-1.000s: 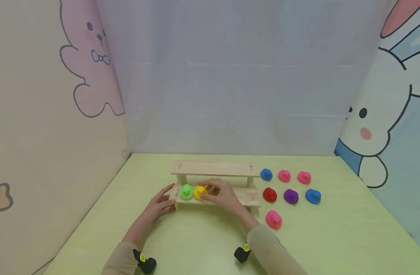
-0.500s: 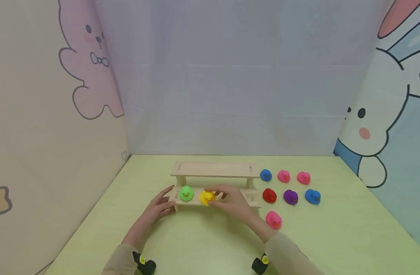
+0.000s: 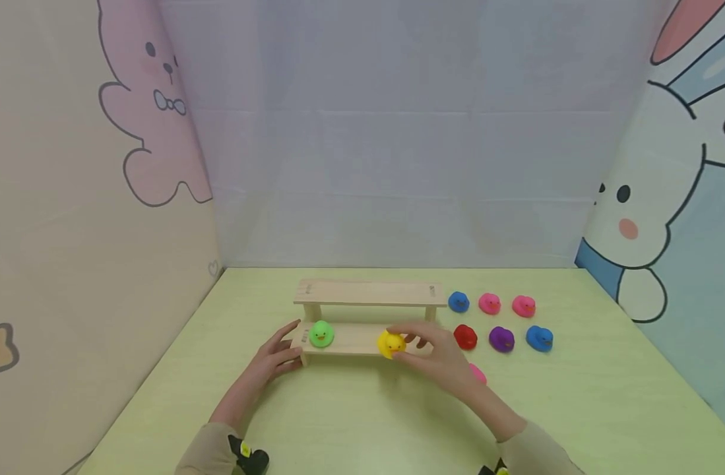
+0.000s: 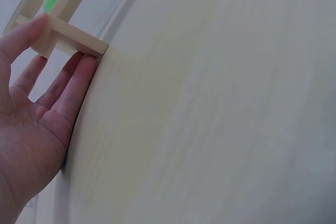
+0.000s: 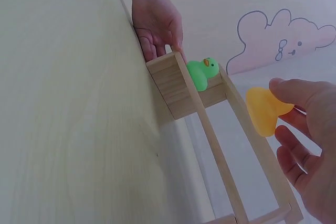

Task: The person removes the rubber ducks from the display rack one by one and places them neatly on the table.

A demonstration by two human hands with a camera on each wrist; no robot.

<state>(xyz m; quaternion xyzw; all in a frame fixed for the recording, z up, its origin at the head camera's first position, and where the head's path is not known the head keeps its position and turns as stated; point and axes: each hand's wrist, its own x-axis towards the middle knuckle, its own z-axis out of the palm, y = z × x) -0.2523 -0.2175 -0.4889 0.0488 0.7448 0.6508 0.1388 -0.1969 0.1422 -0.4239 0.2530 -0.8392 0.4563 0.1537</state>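
My right hand [image 3: 436, 356] pinches a yellow rubber duck [image 3: 392, 344] between thumb and fingers, over the right part of the lower step of a two-step wooden rack [image 3: 368, 291]. In the right wrist view, the yellow duck [image 5: 262, 111] appears above the rack's slats. A green rubber duck [image 3: 321, 334] sits at the left end of the lower step. My left hand [image 3: 270, 359] rests against the rack's left end. In the left wrist view, its thumb touches the step's edge and its extended fingers [image 4: 79, 82] touch the end leg.
Right of the rack stand loose rubber ducks: blue [image 3: 458, 302], pink [image 3: 489, 303], red [image 3: 466, 337], purple [image 3: 501, 339] and others. Another pink duck [image 3: 478, 374] is partly hidden behind my right hand. Printed cloth walls [image 3: 350, 165] enclose the table [image 3: 350, 422].
My right hand has carried the yellow duck rightward along the lower step, away from the green duck. My left hand has stayed at the rack's left end.
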